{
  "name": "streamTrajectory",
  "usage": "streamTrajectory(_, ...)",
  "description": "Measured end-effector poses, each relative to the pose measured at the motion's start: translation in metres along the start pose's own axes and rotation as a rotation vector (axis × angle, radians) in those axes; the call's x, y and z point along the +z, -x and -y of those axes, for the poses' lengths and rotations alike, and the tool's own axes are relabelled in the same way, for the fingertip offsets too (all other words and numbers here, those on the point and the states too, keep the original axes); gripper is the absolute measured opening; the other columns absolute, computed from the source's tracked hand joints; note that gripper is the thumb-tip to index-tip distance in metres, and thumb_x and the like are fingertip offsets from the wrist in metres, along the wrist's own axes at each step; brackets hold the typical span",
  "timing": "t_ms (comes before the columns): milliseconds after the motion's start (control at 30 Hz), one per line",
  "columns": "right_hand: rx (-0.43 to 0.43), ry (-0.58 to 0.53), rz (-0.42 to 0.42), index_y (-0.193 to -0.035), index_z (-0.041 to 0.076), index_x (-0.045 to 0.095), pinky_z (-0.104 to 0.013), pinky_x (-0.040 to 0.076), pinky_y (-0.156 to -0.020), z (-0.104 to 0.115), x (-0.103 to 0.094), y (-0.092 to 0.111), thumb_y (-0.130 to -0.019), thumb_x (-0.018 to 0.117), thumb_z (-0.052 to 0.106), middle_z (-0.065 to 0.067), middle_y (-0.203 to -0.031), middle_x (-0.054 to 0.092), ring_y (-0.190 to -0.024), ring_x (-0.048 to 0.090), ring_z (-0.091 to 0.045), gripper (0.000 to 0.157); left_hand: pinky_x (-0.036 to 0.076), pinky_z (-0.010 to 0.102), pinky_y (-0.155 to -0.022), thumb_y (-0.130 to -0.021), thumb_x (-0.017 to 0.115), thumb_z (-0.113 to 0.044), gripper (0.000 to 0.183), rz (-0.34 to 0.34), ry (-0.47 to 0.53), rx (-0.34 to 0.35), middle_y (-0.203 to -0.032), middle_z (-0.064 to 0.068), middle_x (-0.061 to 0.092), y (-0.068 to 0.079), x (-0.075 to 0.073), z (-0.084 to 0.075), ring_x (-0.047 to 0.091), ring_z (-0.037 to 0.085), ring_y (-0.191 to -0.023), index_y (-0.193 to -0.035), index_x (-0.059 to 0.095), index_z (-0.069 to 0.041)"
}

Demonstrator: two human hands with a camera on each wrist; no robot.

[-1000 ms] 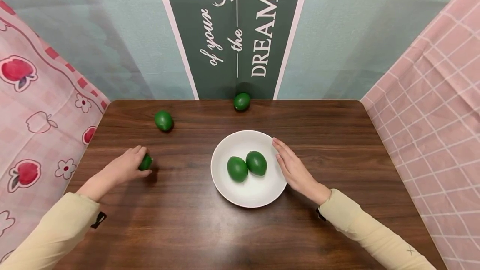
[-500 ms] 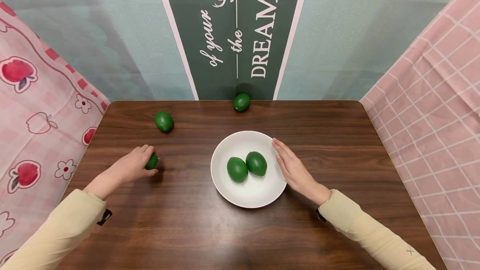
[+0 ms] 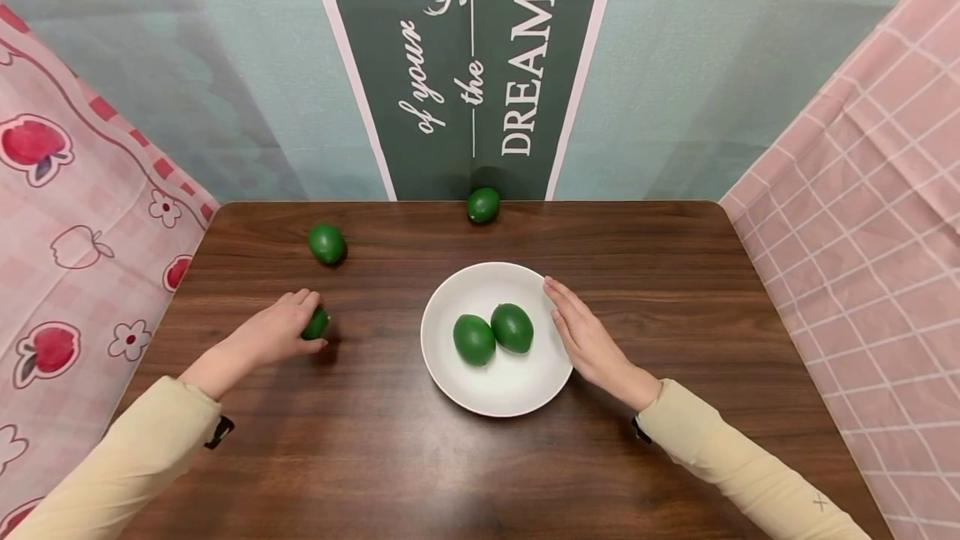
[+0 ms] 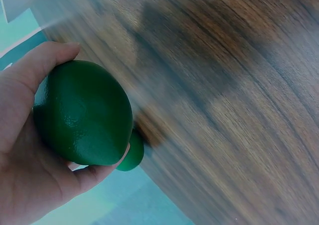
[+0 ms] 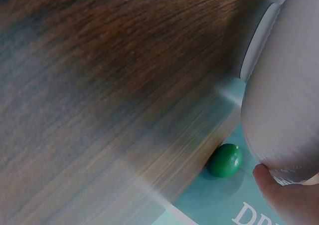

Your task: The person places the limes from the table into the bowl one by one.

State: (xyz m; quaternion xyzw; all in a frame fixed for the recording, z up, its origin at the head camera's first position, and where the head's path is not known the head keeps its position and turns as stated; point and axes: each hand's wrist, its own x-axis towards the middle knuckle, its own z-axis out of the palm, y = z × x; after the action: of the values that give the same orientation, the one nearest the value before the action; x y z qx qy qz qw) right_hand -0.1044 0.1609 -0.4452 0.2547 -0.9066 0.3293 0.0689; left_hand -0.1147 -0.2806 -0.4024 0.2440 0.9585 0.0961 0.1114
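Observation:
In the head view my left hand [image 3: 272,333] grips a green lime [image 3: 316,323] above the left part of the table. The left wrist view shows this lime [image 4: 84,112] large, held between the thumb and fingers. My right hand [image 3: 592,348] rests with straight fingers along the right side of a white bowl [image 3: 450,377]. Inside the bowl lie two limes side by side, a left one [image 3: 474,340] and a right one [image 3: 513,328]. From the right wrist, the bowl's outer wall [image 5: 284,95] shows with a digit touching it low down.
One more lime [image 3: 327,243] lies at the back left of the brown wooden table [image 3: 645,248]. Another lime [image 3: 483,204] sits at the back edge, by the dark printed hanging [image 3: 450,165]. Pink cloths [image 3: 862,190] flank the table on both sides.
My left hand has shifted a little to the right with the lime in its grip, toward the bowl. The right hand, the bowl and the other limes have stayed in place.

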Motion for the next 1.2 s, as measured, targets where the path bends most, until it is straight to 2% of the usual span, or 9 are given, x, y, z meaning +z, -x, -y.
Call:
streamTrajectory(467, 0.001, 0.005, -0.002, -0.133, -0.004, 0.041, -0.042, 0.029, -0.103, 0.0, 0.0, 0.0, -0.096, 0.04, 0.007, -0.013, -0.141, 0.036, -0.129, 0.035, -0.028, 0.038, 0.038, 0.035, -0.06, -0.077, 0.071, -0.024, 0.044, 0.0, 0.001, 0.01, -0.09, 0.01, 0.047, -0.006, -0.004, -0.013, 0.045, 0.023, -0.076, -0.103, 0.048, 0.002)
streamTrajectory(1200, -0.004, 0.006, -0.003, -0.133, -0.003, 0.041, -0.041, 0.028, -0.104, -0.001, 0.001, 0.0, -0.096, 0.041, 0.007, -0.013, -0.142, 0.036, -0.129, 0.035, -0.028, 0.039, 0.042, 0.034, -0.061, -0.078, 0.071, -0.026, 0.044, -0.015, -0.024, 0.037, -0.094, 0.011, 0.05, -0.028, -0.002, -0.03, 0.047, 0.023, -0.079, -0.105, 0.051, 0.002)
